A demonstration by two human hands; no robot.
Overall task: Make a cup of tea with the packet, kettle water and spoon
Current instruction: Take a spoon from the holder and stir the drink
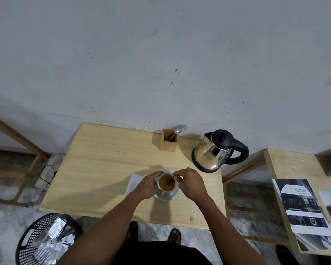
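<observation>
A white cup (pixel 167 183) full of amber tea stands on a white saucer (pixel 166 197) near the front middle of the wooden table (pixel 96 165). My left hand (pixel 149 186) wraps the cup's left side. My right hand (pixel 189 183) pinches the handle of a spoon (pixel 171 181) whose bowl sits in the tea. The steel kettle (pixel 212 152) with a black lid and handle stands at the back right, apart from the cup. A white packet or paper (pixel 133 181) lies flat under my left hand, partly hidden.
A wooden cutlery holder (pixel 168 140) with a fork and spoon stands against the wall. A black perforated bin (pixel 44 240) with crumpled foil sits on the floor at front left. Brochures (pixel 304 207) lie on a second table to the right.
</observation>
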